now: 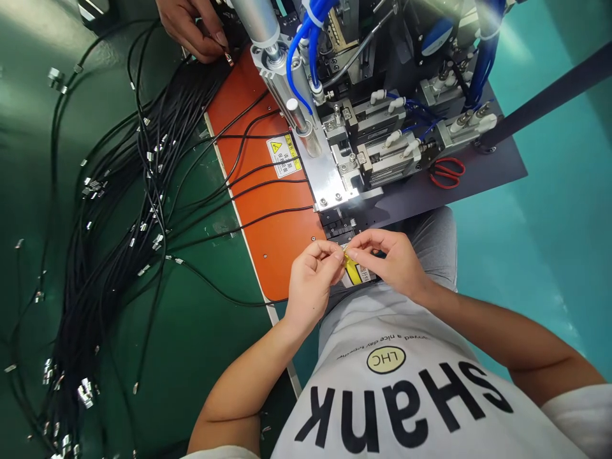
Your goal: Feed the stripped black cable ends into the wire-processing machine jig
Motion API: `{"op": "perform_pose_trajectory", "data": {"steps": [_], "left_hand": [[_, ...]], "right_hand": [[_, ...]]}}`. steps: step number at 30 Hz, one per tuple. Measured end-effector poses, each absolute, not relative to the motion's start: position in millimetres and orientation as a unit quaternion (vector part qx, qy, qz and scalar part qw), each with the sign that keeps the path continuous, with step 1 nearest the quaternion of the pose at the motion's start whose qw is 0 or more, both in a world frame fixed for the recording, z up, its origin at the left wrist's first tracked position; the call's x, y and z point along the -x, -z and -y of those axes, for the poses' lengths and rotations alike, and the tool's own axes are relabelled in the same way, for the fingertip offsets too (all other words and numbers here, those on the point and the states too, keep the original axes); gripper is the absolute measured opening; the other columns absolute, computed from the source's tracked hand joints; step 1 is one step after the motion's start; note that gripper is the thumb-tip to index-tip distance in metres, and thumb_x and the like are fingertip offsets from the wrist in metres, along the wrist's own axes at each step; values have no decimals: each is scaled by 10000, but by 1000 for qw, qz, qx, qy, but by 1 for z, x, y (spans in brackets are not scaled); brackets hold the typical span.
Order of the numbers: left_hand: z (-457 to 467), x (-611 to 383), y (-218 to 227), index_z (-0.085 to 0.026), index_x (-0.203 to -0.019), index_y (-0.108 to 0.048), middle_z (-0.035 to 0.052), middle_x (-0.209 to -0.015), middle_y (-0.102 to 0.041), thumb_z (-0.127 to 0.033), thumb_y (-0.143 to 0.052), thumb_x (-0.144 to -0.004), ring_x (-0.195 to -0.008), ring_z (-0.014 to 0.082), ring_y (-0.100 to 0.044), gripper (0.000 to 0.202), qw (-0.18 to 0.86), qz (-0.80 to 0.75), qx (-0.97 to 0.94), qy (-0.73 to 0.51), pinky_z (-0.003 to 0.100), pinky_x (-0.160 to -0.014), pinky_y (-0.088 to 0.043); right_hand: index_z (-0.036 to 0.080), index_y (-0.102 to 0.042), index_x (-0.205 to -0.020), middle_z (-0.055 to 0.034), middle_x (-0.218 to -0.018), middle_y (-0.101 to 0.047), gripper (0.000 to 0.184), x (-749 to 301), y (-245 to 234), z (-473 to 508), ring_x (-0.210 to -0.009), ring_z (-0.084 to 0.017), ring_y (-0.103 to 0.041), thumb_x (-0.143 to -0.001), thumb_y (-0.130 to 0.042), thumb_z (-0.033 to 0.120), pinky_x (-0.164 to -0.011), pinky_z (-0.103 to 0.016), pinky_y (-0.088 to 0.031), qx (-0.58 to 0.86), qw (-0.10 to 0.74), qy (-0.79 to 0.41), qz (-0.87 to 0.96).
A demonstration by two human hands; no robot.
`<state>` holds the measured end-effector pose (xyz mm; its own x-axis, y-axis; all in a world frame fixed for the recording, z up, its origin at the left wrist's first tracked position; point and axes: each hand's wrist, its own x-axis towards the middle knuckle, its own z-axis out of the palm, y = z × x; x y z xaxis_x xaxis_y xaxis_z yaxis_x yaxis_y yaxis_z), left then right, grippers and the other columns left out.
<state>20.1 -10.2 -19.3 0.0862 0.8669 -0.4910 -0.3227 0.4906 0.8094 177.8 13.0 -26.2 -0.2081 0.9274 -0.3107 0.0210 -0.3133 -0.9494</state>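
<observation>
My left hand (313,277) and my right hand (393,260) meet fingertip to fingertip in front of the machine, both pinched closed. Whatever lies between the fingertips is too small and covered to name. Just below them shows a yellow and white label (354,273). A black cable (229,297) runs from the pile towards my left wrist; its far end is hidden. Right above my hands is the machine's metal plate (329,185), with several black cables (248,223) leading under its left edge.
A large bundle of black cables (115,242) with metal ends lies on the green table (205,382). Another person's hand (194,29) holds a small connector (229,58) at the top. Red-handled scissors (447,172) lie on the machine's dark base (502,162). An orange panel (268,255) borders the table.
</observation>
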Motion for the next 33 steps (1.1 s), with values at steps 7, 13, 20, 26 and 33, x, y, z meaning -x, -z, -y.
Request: {"op": "perform_pose_trajectory", "data": {"steps": [7, 13, 20, 26, 33], "left_hand": [[11, -20, 20, -142, -860, -577, -31, -696, -490, -265, -678, -886, -538, 41, -394, 161, 689, -522, -267, -427, 207, -526, -283], [11, -20, 19, -143, -852, -583, -33, -687, -478, -270, -679, -884, -535, 39, -378, 163, 691, -522, -263, -426, 206, -525, -282], [12, -19, 18, -138, -848, -593, -26, -702, -479, -267, -666, -895, -552, 40, -376, 155, 689, -518, -277, -424, 205, -534, -288], [12, -19, 18, -137, -860, -606, -27, -705, -480, -276, -676, -887, -551, 39, -373, 158, 688, -519, -285, -419, 203, -527, -282], [17, -21, 19, -158, -885, -622, -16, -718, -535, -299, -686, -873, -540, 53, -414, 155, 652, -540, -330, -419, 198, -504, -326]], "right_hand": [[177, -719, -799, -11, -763, -703, 66, -176, 28, -14, -673, -132, -615, -817, -716, 241, -644, -271, -479, 514, 363, -625, 461], [185, -717, -806, 2, -761, -697, 53, -180, 27, -13, -682, -125, -614, -829, -708, 231, -651, -256, -479, 506, 361, -622, 476], [193, -759, -913, -16, -846, -732, 134, -193, 18, -24, -738, -143, -623, -883, -641, 248, -683, -269, -497, 495, 325, -624, 509], [188, -753, -833, -17, -828, -734, 79, -191, 17, -26, -748, -143, -626, -838, -683, 224, -690, -256, -489, 498, 319, -593, 547], [176, -678, -810, -4, -756, -660, 82, -189, 20, -24, -682, -132, -570, -853, -658, 243, -652, -266, -455, 500, 298, -598, 551]]}}
